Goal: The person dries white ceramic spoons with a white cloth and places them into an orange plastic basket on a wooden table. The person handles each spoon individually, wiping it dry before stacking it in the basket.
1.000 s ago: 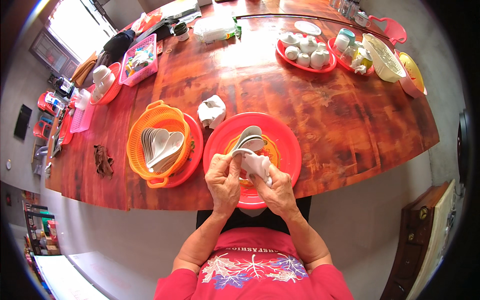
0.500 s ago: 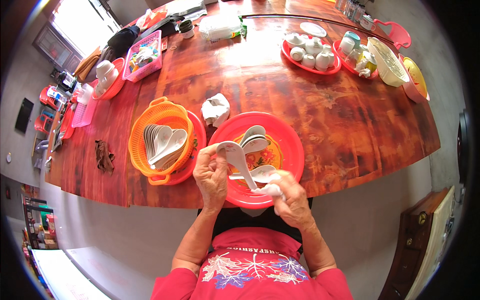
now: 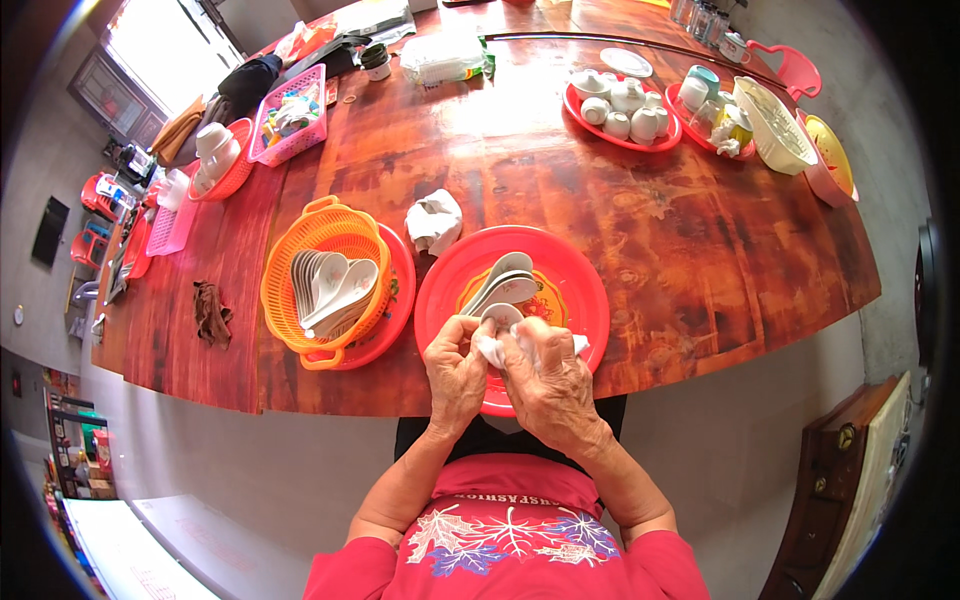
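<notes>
My left hand [image 3: 457, 372] grips a white soup spoon [image 3: 503, 313] low over the red tray [image 3: 590, 310], its bowl pointing away from me. My right hand [image 3: 552, 388] is closed on a white cloth [image 3: 491, 349] and presses it against the spoon; the handle is hidden by fingers and cloth. Beyond my fingers, several white soup spoons [image 3: 511, 288] lie stacked in the tray. To the left stands an orange basket [image 3: 318, 222] with two groups of nested soup spoons [image 3: 348, 288], resting on another red tray [image 3: 401, 300].
A crumpled white cloth [image 3: 434, 221] lies behind the trays, a brown rag [image 3: 211, 313] at left. Far right, red plates hold a white tea set [image 3: 628, 97] and cups [image 3: 696, 92]. A pink basket [image 3: 312, 133] and red basket [image 3: 238, 178] stand far left.
My hands have come together over the tray. The spoon has shifted right and lower, and the cloth has moved from its handle end up to its bowl.
</notes>
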`<action>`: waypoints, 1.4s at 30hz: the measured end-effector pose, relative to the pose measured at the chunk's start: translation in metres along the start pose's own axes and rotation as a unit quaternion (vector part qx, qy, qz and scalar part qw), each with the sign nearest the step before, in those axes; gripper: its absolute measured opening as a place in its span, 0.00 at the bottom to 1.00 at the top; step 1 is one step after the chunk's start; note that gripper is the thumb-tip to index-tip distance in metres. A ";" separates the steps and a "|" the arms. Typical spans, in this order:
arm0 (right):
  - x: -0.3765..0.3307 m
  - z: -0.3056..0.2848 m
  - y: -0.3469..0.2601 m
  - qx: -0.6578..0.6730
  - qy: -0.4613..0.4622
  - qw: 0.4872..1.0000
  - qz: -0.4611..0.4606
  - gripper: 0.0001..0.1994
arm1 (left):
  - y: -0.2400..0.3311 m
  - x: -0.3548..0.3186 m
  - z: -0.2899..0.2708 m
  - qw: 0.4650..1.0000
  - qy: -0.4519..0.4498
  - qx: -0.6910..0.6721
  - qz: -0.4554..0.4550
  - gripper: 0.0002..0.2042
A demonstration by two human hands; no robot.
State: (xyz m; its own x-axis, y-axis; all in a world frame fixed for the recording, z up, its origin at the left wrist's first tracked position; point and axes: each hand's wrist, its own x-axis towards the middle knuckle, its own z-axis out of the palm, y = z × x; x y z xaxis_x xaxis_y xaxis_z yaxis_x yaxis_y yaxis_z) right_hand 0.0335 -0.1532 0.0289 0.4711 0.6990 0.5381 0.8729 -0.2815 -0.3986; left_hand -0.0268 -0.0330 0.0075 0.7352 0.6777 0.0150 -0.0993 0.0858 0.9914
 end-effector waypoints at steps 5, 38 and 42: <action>-0.026 -0.008 0.005 0.079 -0.051 0.994 -0.052 0.18 | 0.000 0.011 -0.005 0.999 0.049 -0.010 -0.006 0.07; 0.015 0.027 -0.002 0.185 0.165 0.966 0.075 0.18 | 0.009 -0.016 0.009 0.986 -0.104 -0.037 -0.124 0.31; -0.003 0.022 -0.013 0.154 0.127 0.980 0.008 0.20 | 0.005 -0.010 0.005 0.951 -0.098 -0.260 -0.135 0.32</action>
State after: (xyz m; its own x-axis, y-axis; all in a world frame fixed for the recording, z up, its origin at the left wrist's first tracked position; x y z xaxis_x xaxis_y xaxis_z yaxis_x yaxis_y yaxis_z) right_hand 0.0182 -0.1377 0.0162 0.5346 0.4989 0.6821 0.8039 -0.0514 -0.5925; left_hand -0.0311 -0.0427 0.0130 0.8872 0.4340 -0.1565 -0.1690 0.6214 0.7650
